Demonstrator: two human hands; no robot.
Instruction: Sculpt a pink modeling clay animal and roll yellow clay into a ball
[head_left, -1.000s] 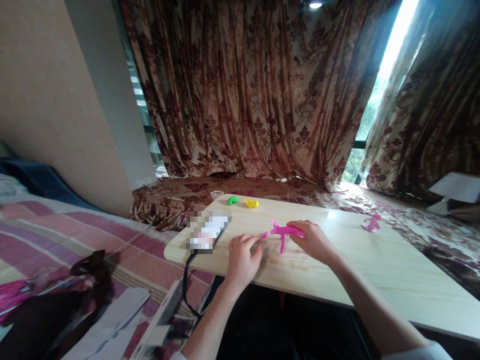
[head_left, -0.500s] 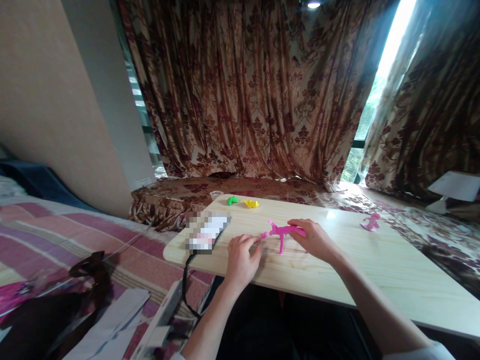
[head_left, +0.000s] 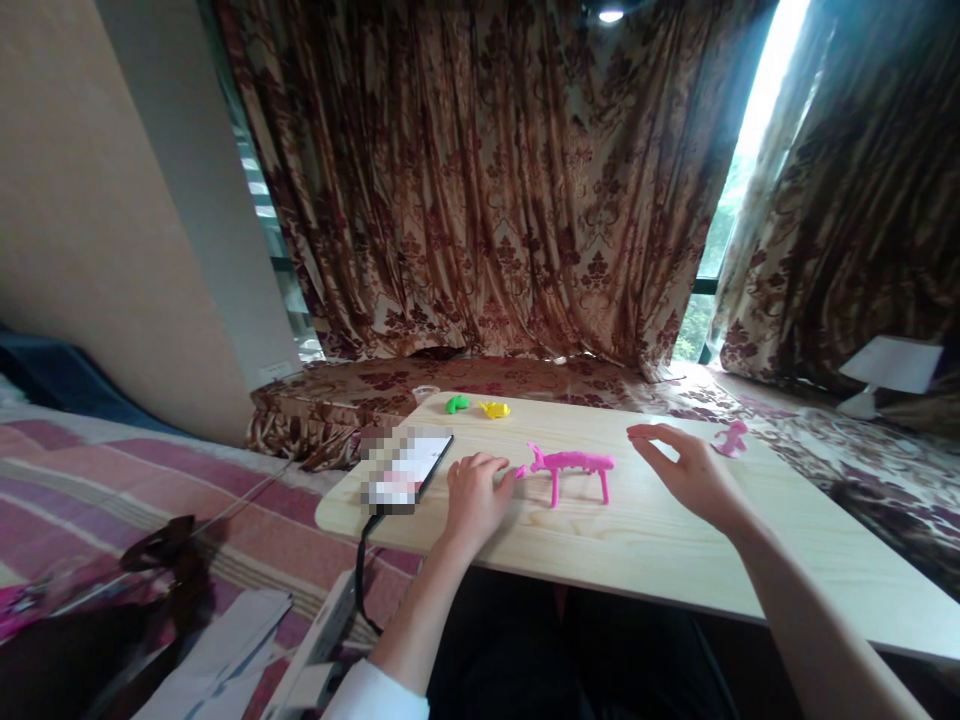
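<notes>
A bright pink animal figure (head_left: pixel 576 461), seemingly of modelling clay, is on the wooden table between my hands, its head end to the left and two legs showing. My left hand (head_left: pixel 477 495) pinches a small pink clay piece (head_left: pixel 521 471) at its fingertips, just left of the figure's head. My right hand (head_left: pixel 694 475) hovers to the right of the figure, apart from it, fingers extended and thumb separate, with nothing in it. Beyond my right hand a paler pink clay lump (head_left: pixel 730 439) sits near the table's far edge.
Green clay (head_left: pixel 456 404) and yellow clay (head_left: pixel 495 409) lie at the far left of the table (head_left: pixel 675 560). A phone-like device (head_left: pixel 420 462), partly blurred, with a black strap, rests by the left edge. A bed (head_left: pixel 247 520) adjoins on the left; a white lamp (head_left: pixel 891 364) stands right.
My right hand has let go of the pink figure and moved off to the right, uncovering its rear leg. My left hand stays by the head with the small piece. The view shifts slightly.
</notes>
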